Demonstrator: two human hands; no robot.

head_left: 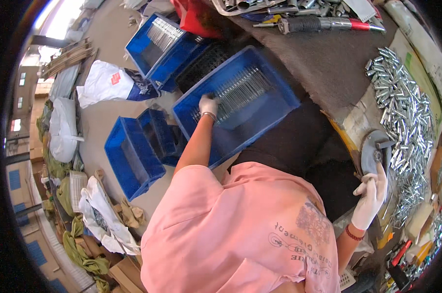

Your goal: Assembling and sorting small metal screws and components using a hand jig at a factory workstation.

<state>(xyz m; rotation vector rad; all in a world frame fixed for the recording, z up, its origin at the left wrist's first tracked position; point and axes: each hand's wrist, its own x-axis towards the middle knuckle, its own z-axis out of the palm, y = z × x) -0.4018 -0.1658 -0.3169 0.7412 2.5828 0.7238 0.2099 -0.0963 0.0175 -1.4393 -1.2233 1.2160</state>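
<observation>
The left grip (208,105), its closure impossible to tell, is placed at metal rods (241,91) spread toward two o'clock, the right grip (371,194) is held half-open at a disc (369,152) toward twelve, and lettering (297,257) is printed across the pink shirt (235,224).

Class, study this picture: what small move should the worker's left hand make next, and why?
Probably lift the left hand straight up: it is down in the blue bin, at the metal rods, which lie side by side in a row that a sideways sweep might disturb.
</observation>
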